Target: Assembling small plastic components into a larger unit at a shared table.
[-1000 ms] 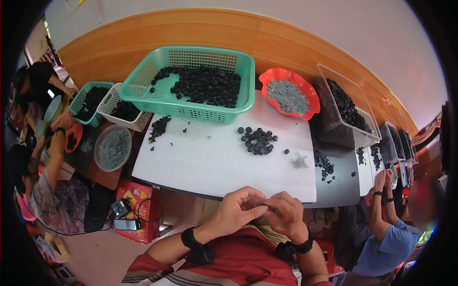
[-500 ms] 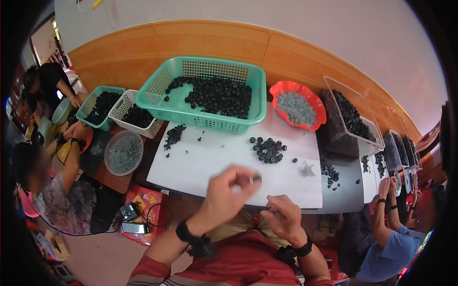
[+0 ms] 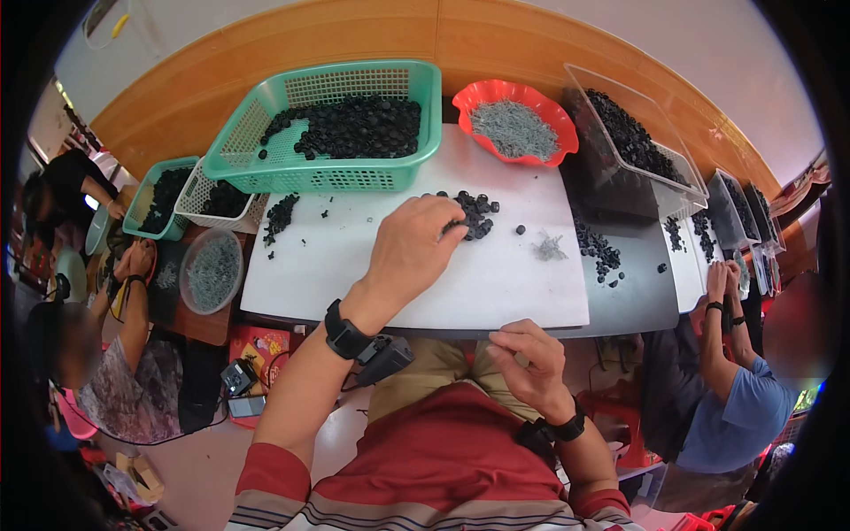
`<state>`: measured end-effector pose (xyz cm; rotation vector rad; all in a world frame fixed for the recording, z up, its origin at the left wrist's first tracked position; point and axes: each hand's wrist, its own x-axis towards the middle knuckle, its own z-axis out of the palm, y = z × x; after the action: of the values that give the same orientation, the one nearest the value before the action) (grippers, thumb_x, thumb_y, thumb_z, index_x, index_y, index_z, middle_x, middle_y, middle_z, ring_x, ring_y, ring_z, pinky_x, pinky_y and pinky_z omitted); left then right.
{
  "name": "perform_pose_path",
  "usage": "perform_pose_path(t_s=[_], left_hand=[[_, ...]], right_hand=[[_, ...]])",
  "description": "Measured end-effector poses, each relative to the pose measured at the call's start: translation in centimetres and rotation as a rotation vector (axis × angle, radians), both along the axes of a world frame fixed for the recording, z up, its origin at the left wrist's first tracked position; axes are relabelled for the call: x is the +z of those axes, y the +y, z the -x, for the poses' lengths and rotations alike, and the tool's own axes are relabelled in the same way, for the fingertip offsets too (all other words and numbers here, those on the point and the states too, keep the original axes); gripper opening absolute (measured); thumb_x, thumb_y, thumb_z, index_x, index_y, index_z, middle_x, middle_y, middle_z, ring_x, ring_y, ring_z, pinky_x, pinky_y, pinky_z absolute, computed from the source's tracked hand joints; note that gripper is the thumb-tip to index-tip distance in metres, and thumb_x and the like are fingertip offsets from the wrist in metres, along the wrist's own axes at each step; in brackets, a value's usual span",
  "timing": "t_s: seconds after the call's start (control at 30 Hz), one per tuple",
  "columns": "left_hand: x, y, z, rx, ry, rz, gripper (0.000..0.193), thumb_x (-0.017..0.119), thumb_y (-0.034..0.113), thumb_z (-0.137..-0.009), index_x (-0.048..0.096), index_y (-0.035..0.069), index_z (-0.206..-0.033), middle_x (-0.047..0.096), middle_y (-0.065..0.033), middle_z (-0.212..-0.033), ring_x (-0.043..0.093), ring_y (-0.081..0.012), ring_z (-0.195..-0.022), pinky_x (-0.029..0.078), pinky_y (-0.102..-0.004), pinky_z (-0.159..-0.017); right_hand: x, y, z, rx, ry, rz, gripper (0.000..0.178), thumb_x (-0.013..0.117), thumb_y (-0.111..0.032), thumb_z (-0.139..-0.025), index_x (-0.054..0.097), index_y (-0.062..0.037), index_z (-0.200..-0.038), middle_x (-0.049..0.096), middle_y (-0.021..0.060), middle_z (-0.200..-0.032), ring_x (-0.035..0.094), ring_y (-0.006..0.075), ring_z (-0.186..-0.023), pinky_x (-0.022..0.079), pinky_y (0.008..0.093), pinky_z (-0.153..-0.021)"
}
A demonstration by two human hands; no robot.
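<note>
My left hand (image 3: pixel 416 234) reaches over the white board (image 3: pixel 354 274) to the near-left side of a pile of small black round caps (image 3: pixel 478 209). Its fingers and thumb are curled together at the pile, and black shows between their tips; what they hold there I cannot make out. By the board's front edge, my right hand (image 3: pixel 534 358) is raised with its fingers bent and the thumb close to the index finger. Anything in that pinch is too small or hidden to see. One loose black cap (image 3: pixel 521 229) and a small heap of clear-grey thin pieces (image 3: pixel 550 248) lie right of the pile.
Behind are a green basket (image 3: pixel 319 177) of black parts, a red scalloped bowl (image 3: pixel 567 150) of grey pieces and a clear bin (image 3: pixel 686 181). A round tub (image 3: pixel 186 288) stands left. Small black bits (image 3: pixel 282 215) lie on the board. People work on both sides.
My left hand has moved forward from above the board's front to the cap pile, where a small dark piece was at its fingertips before. My right hand stays near the edge. The view has shifted.
</note>
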<state>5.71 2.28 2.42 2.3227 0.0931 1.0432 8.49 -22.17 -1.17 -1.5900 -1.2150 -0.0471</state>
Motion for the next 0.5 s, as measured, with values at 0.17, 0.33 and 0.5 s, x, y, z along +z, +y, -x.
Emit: perform_pose_path(t_s=[0.17, 0.33, 0.5], left_hand=[[0.0, -2.7, -1.6, -0.107, 0.059, -0.111, 0.02, 0.077, 0.009, -0.08, 0.071, 0.004, -0.099, 0.073, -0.0106, -0.101, 0.066, -0.031, -0.095, 0.053, -0.0406, -0.082], [-0.2, -4.9, -4.5, -0.166, 0.16, -0.242, 0.026, 0.075, 0.01, -0.082, 0.071, 0.006, -0.106, 0.071, -0.0091, -0.108, 0.061, -0.0309, -0.103, 0.051, -0.0392, -0.09], [-1.7, -5.2, -7.5, -0.143, 0.255, -0.403, 0.023, 0.07, 0.005, -0.081, 0.073, 0.006, -0.104, 0.072, -0.009, -0.103, 0.062, -0.0307, -0.099, 0.053, -0.0391, -0.087]], right_hand=[[-0.2, -1.8, -0.4, -0.039, -0.021, -0.012, 0.024, 0.077, 0.004, -0.082, 0.071, -0.0029, -0.103, 0.069, 0.0113, -0.089, 0.066, 0.0209, -0.068, 0.051, 0.0296, -0.058], [-0.6, -3.7, -0.6, -0.07, 0.016, 0.009, 0.022, 0.078, 0.004, -0.081, 0.072, -0.0026, -0.1, 0.069, 0.0112, -0.09, 0.066, 0.021, -0.068, 0.051, 0.0293, -0.058], [-1.3, -6.2, -1.1, -0.099, 0.054, -0.018, 0.021, 0.077, 0.005, -0.08, 0.072, -0.002, -0.1, 0.069, 0.0109, -0.09, 0.066, 0.02, -0.068, 0.051, 0.0287, -0.058]])
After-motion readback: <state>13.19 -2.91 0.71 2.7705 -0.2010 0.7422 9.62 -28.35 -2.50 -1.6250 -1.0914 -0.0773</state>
